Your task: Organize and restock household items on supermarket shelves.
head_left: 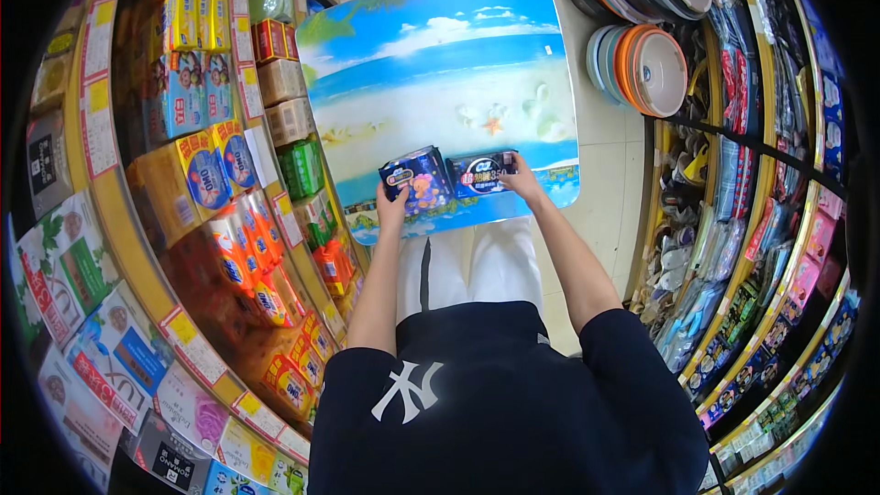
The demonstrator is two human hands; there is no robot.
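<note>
A folding-style table top printed with a beach scene lies before me. Near its front edge my left hand grips the left side of a dark blue plastic pack of sanitary pads with a pink cartoon bear. My right hand holds the right end of a second, darker pad pack. The two packs lie side by side, their near ends almost touching. Whether they rest fully on the table top cannot be told.
Shelves at left hold yellow soap boxes, orange laundry soap packs and other boxed soaps. Stacked plastic basins stand on the tiled floor at upper right. Right-hand shelves carry bagged goods and more dark packs.
</note>
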